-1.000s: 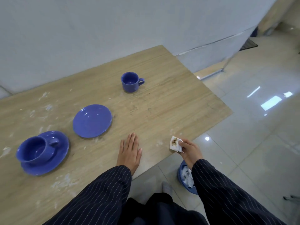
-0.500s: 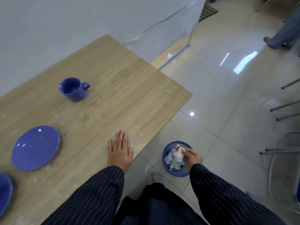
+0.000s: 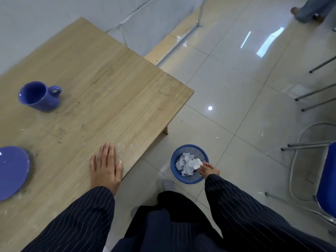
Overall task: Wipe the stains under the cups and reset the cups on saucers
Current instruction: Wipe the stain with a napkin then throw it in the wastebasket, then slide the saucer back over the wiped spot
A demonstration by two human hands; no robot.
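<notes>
A blue cup (image 3: 39, 96) stands alone on the wooden table (image 3: 101, 91) at the left, handle to the right. A bare blue saucer (image 3: 11, 171) lies at the left edge, partly cut off. My left hand (image 3: 106, 167) rests flat on the table near its front edge, fingers apart. My right hand (image 3: 207, 169) is down over the blue waste basket (image 3: 190, 163) on the floor, fingertips pinching a white tissue (image 3: 196, 163) at the basket's rim. The second cup and its saucer are out of view.
The basket holds several crumpled tissues. Metal chair legs (image 3: 316, 93) and a blue-seated chair (image 3: 325, 179) stand on the tiled floor at right. Another person's legs (image 3: 307, 10) are at the top right. A grey wall runs behind the table.
The view has swung right and down. My right hand carried the stained tissue from the table edge down into the basket. My left hand stayed flat on the table.
</notes>
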